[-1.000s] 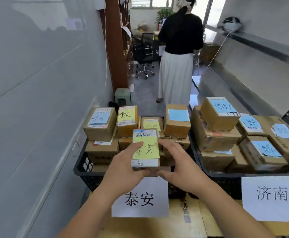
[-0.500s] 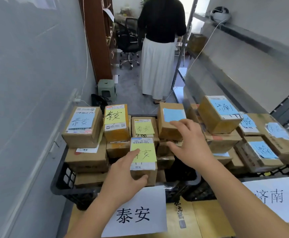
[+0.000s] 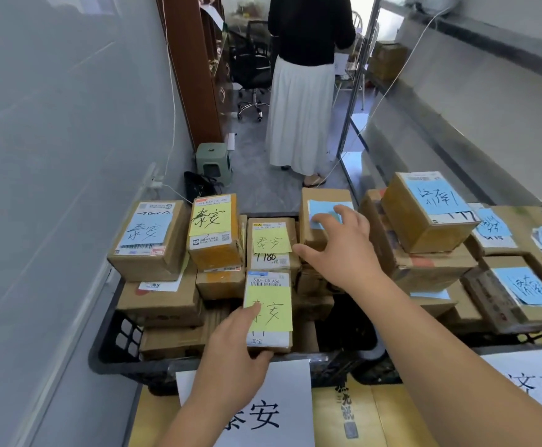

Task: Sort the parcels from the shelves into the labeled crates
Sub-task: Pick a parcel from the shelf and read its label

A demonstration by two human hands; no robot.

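My left hand (image 3: 231,346) rests on the near-left corner of the yellow-noted parcel (image 3: 269,312) at lower centre, thumb under its near edge, inside the black crate (image 3: 114,350). My right hand (image 3: 343,250) hovers spread and empty over the blue-noted box (image 3: 319,221) (note half covered). The paper label (image 3: 263,411) is partly hidden by my arm
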